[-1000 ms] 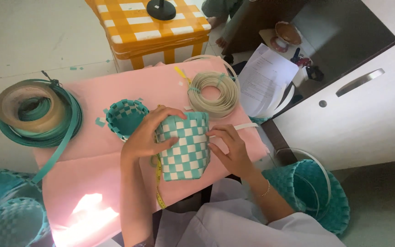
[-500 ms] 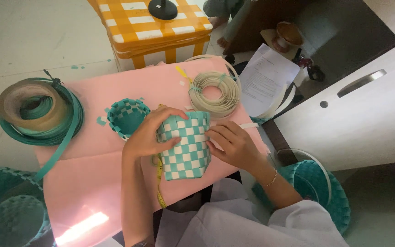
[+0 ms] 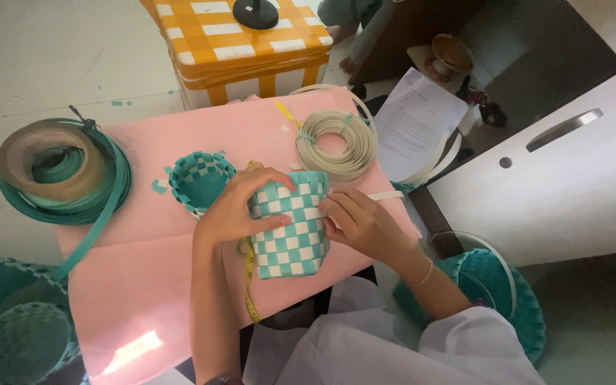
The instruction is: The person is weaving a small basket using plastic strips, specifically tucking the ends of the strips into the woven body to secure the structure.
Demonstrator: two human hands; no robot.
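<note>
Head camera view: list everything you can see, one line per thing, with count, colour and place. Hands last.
Checked basket: 1, teal and white, on the table between both hands.
Small basket: 1, teal and white, open, left of the checked basket.
Cream strip coil: 1, table's far right.
Teal and tan strip coil: 1, table's left edge.
Tape measure: 1, yellow, under the checked basket.
Table: 1, pink.
Woven box: 1, orange and white, behind the table.
Paper sheet: 1, white, right of the table.
Floor baskets: several, teal, lower left and lower right.
Left hand: grips the checked basket's side.
Right hand: fingers on a white strip at the basket's rim.
</note>
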